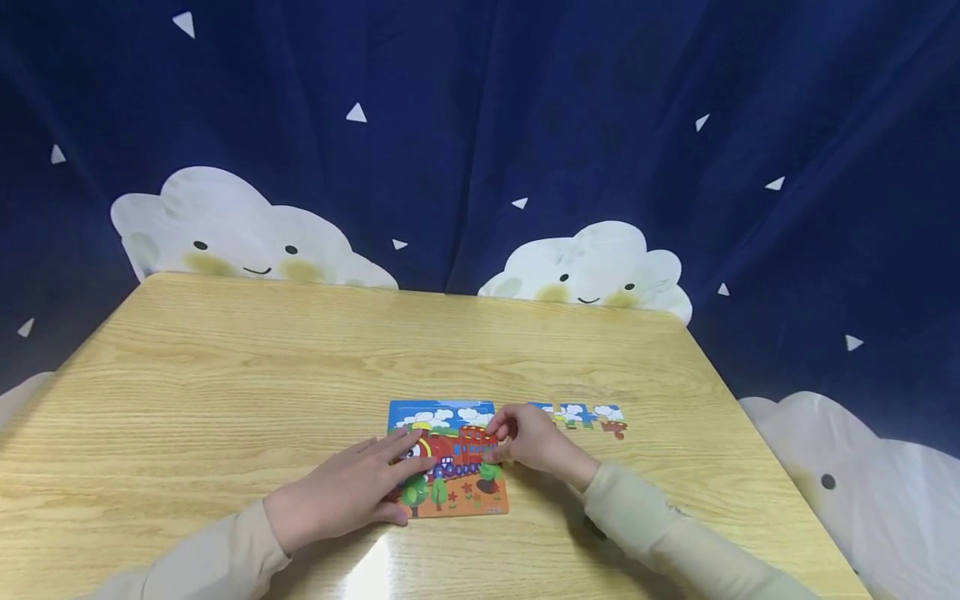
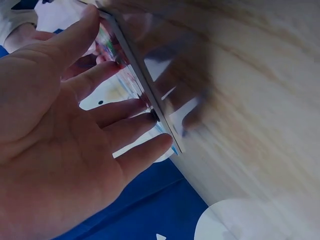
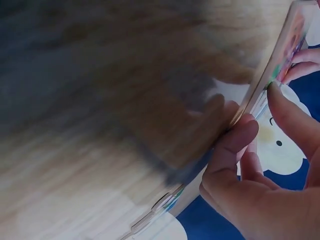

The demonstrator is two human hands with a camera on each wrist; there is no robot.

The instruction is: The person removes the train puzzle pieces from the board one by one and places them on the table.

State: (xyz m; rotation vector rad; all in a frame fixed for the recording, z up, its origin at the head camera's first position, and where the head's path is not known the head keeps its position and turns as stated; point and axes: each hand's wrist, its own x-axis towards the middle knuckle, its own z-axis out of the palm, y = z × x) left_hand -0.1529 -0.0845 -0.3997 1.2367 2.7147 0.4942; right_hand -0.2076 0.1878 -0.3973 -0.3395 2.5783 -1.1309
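A jigsaw puzzle (image 1: pixel 468 500) with a red train, trees and clouds lies flat on the wooden table. My left hand (image 1: pixel 341 492) rests on its left side, fingers spread over the picture and thumb by the lower edge. In the left wrist view, the fingertips of the left hand (image 2: pixel 65 125) touch the board's face and edge. At the right edge, my right hand (image 1: pixel 536 437) holds a red train piece (image 1: pixel 491 442) between thumb and curled forefinger, level with the picture. The right wrist view shows the right hand (image 3: pixel 250 170) close against the board (image 3: pixel 280 55), partly hiding the piece.
Several loose puzzle pieces (image 1: pixel 576 415) lie just right of the board, behind the right hand. The wooden table (image 1: pixel 262 358) extends around them. Beyond its far edge hangs a dark blue curtain (image 1: pixel 420 100) with white clouds and triangles.
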